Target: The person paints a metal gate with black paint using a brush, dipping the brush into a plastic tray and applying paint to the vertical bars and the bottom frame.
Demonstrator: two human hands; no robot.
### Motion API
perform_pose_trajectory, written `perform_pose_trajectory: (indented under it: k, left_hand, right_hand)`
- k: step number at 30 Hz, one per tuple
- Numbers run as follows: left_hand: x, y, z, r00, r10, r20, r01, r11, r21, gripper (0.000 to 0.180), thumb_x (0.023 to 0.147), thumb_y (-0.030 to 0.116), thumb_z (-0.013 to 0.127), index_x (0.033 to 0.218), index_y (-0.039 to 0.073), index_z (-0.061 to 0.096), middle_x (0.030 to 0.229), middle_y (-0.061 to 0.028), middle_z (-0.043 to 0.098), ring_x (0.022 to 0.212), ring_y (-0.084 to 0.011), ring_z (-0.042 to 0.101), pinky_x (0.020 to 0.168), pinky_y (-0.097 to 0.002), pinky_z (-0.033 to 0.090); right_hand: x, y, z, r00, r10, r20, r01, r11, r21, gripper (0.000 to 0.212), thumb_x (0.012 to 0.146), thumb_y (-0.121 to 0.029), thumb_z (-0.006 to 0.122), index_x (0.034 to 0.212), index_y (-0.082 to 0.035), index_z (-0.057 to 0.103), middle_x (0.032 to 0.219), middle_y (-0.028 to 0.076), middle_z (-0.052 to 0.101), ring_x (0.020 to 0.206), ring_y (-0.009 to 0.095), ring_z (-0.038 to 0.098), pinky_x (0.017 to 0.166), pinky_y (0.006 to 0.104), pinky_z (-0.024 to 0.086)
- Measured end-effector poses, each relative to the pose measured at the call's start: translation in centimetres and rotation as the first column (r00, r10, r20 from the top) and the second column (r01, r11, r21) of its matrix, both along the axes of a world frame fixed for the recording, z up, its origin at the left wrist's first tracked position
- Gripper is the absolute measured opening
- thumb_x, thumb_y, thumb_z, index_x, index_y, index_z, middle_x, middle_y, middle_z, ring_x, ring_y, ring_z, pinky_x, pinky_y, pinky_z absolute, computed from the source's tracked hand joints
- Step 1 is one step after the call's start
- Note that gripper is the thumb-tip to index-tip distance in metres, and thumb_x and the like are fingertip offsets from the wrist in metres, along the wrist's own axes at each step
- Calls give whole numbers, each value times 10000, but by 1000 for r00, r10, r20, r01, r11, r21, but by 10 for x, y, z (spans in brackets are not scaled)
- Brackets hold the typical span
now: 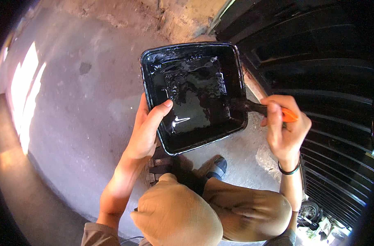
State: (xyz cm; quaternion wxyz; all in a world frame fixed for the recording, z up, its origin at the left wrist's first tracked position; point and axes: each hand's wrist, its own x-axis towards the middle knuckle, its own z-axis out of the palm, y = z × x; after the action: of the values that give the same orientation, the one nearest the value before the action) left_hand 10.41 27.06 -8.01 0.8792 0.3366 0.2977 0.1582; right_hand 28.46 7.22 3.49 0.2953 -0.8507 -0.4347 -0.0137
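Note:
A square black tray (203,134) with rounded corners is held up in front of my knees. Glossy black liquid, which looks like paint, wets its floor and walls. My left hand (148,126) grips the tray's left wall, thumb over the rim and fingers behind it. In my right hand (286,132) is a paintbrush (258,108), its dark handle ending in orange (289,115). The brush points left, across the tray's right wall. Its bristles are hard to make out against the black.
To the right stands a black slatted metal gate (338,119). Below the tray is a grey concrete floor (92,106), with bare, rough ground (187,20) beyond it. My bent knees (178,213) are close beneath. A wheel (309,213) shows at the lower right.

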Motion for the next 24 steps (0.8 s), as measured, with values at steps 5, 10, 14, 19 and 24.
perform_pose_trajectory:
  k: [5,10,14,19,24]
  left_hand:
    - [1,3,-1,1000,-2,3,2,998,-62,518,1027,151,653,1492,55,445,1334,-119,645,1203,-224,662,1001,-403,566]
    - [3,2,0,997,38,-66,-37,999,24,487,1022,240,637,1449,33,529,1327,-128,677,1187,-263,681,1018,-433,562]
    - [1,3,-6,998,12,-68,-11,1000,19,489,1022,208,629,1469,62,496,1332,-102,663,1210,-236,665,1024,-416,556]
    - [3,3,-5,996,5,-89,-1,999,43,480,1021,226,631,1451,50,510,1324,-95,672,1199,-221,666,1009,-392,553]
    - [7,2,-2,993,12,-118,-4,998,69,495,1001,285,649,1424,41,567,1301,-107,696,1177,-244,679,1039,-418,537]
  right_hand:
    - [6,-13,-8,994,94,-54,-92,995,41,132,1009,-136,703,1059,-33,768,859,84,760,669,150,721,618,288,560]
    - [-8,-33,-10,979,114,-170,-91,986,138,169,1001,-154,720,1103,-30,773,882,102,764,678,170,733,636,281,566]
    - [-10,-53,-19,948,36,-315,3,993,122,166,1008,-132,712,1116,-23,775,933,112,777,668,175,752,637,276,583]
    - [-14,-61,-16,919,-37,-392,112,979,170,174,1030,-120,683,1126,8,751,984,121,783,692,160,761,626,279,597]
    - [-12,-65,-20,870,-74,-487,206,953,222,172,1046,-118,665,1125,11,747,994,117,785,669,147,748,620,266,586]
